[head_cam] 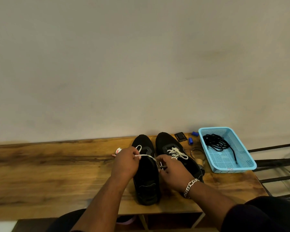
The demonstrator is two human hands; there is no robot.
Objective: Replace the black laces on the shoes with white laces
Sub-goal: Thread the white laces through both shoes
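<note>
On wooden table (57,164) by plain wall (141,64), both hands' grip (126,162) (172,171) pinching white lace (146,156).

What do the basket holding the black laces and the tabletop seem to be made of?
The basket looks like moulded plastic, light blue with a slight sheen: its walls and floor are a fine perforated grid. The tabletop looks like wood or a wood-look laminate, brown with long dark grain streaks and a smooth finish; which of the two cannot be told.

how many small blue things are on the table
2. One blue piece lies near the wall, just left of the light blue basket's far corner. The other sits a little nearer, between the black square item and the basket. More could be hidden behind the basket.
</note>
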